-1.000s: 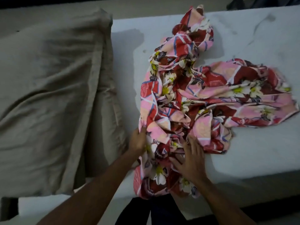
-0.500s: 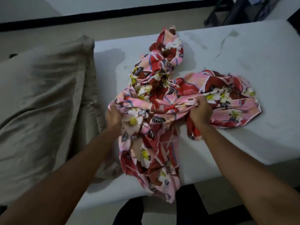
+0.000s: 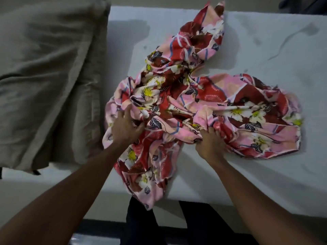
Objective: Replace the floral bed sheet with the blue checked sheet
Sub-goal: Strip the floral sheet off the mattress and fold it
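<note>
Clutching floral sheet [image 3: 203,96], right hand [image 3: 210,144]; left hand [image 3: 125,129] touching.

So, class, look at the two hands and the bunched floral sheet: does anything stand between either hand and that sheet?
Nothing visible does. The left hand lies with spread fingers directly on the floral sheet, and the right hand grips a fold of it. The beige pillow lies beside it, not over it.
</note>
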Motion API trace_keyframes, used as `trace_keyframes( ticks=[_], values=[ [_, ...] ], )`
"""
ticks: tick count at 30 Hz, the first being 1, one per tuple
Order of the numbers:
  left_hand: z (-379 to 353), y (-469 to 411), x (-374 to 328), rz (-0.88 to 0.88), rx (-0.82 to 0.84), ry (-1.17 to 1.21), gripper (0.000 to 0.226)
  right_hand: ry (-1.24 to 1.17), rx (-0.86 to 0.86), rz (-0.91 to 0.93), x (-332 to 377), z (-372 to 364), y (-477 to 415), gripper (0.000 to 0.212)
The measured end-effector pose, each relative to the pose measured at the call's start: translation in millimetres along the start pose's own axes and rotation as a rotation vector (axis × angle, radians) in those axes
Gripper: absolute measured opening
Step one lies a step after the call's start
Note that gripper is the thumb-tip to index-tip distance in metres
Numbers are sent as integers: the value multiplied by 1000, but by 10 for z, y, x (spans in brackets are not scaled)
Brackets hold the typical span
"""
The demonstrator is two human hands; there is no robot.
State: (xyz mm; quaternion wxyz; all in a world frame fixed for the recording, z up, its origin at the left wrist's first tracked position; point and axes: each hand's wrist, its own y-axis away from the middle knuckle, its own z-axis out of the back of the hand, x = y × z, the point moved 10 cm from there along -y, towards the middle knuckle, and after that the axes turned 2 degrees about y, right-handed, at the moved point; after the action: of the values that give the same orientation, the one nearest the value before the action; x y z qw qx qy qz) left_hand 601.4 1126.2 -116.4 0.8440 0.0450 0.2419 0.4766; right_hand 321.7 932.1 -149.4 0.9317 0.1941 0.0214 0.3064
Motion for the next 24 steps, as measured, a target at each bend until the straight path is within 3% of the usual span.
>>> trace_keyframes(
  ticks=[3, 6, 8, 12, 14, 17, 18, 21, 24],
  values=[
    [-11, -36, 1, 9, 1, 11, 62, -233, -156, 26, 93, 273, -41, 52],
    [238, -156, -92, -76, -82, 40, 39, -494, -268, 166, 354, 591, -94, 40],
    [429, -137, -161, -154, -111, 42, 33, -547, -309, 278, 623, 761, -39, 32],
    [1021, -38, -351, -269, -223, 71, 22, -732, -140, 427, 1332, 902, 148, 34],
    [1318, -18, -472, -343, -251, 92, 21, -901, -40, 427, 1682, 959, 157, 54],
    [1614, -22, -631, -436, -227, 84, 38, -1082, 22, 317, 2071, 1126, 62, 80],
    [1696, -3, -686, -454, -209, 87, 41, -1126, 49, 284, 2192, 1201, 43, 77],
    [2009, 50, -781, -495, -225, 186, 44, -1147, -16, 258, 2496, 1480, 47, 27],
    [2265, -24, -690, -419, -247, 293, 43, -1209, -91, 195, 2611, 1614, 46, 22]
  ],
)
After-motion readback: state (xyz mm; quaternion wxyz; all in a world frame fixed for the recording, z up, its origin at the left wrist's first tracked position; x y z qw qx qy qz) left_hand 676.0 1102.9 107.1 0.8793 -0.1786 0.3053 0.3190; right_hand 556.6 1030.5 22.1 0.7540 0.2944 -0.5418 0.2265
